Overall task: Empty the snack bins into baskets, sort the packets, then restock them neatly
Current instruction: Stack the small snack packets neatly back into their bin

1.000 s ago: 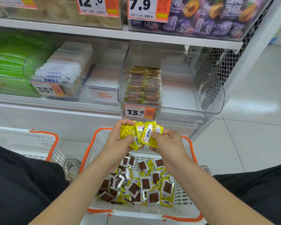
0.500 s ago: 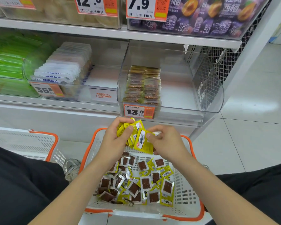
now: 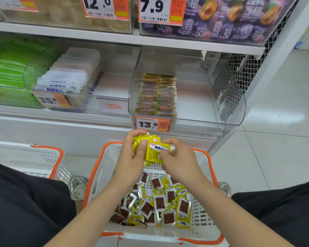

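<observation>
Shelving behind holds the clear plastic bin at twelve o'clock. Over the white orange-rimmed basket, left hand grips a stack of yellow foil packets; right hand pinches the front one.

Gleams glossy on the small yellow plastic-film snack packets. Looks smooth and matt in the white slotted plastic basket, clear in the transparent plastic bin.
</observation>
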Tool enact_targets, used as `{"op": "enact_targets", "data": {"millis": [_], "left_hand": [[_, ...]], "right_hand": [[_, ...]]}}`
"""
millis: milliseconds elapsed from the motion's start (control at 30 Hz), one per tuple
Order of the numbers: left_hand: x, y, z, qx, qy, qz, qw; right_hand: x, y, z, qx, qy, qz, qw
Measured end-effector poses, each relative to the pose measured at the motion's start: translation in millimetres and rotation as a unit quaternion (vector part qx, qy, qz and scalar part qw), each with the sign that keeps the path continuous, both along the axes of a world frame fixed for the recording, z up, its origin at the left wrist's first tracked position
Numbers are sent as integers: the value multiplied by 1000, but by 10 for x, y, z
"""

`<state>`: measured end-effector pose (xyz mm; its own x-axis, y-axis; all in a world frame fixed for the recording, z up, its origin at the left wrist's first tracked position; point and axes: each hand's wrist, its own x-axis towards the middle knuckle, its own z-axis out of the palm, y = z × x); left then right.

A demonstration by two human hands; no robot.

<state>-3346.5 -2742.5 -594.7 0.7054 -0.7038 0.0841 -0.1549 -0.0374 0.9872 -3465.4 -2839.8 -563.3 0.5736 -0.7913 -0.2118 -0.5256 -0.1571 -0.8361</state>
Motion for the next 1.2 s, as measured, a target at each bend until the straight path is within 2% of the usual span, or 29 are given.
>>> {"op": "enact_targets", "data": {"millis": [133,200,300,467,567,667,733,800,867,967,1000,1133,1200], "left_hand": [[-17,-4,29,-12,0,13,1000],[-34,-3,65,-13,-9,3,1000],[-64,-13,81,-19,1,-5,1000],[-157,-35,103,-25,32,-15,999],[-157,-41,116,-33,79,25,996],[-113,-91,194,-76,198,58,975],[-91,-94,248,-127,288,39,948],[-56,-77,230,-135,309,17,941],[8,-60,181,-110,282,-11,953],[95,-61,177,-67,214,-77,972],[116,-67,198,-54,196,-96,974],[159,-49,225,-52,210,-155,964],[103,-34,211,-22,165,-128,978]], "right_hand": [[-23,-92,19,-46,31,39,998],[-21,-130,-33,-104,38,7,994],[-5,-158,-140,-113,3,-54,992],[72,71,-146,-84,-84,20,993],[64,179,-75,-81,-135,48,986],[47,269,-53,-108,-97,69,987],[64,328,-84,-81,-65,58,993],[91,359,-113,-26,-47,40,998],[109,359,-141,59,-80,6,995],[132,338,-84,246,-185,-50,950],[128,314,-46,271,-192,-53,942],[78,202,69,235,-160,3,959],[67,173,93,202,-138,40,969]]}}
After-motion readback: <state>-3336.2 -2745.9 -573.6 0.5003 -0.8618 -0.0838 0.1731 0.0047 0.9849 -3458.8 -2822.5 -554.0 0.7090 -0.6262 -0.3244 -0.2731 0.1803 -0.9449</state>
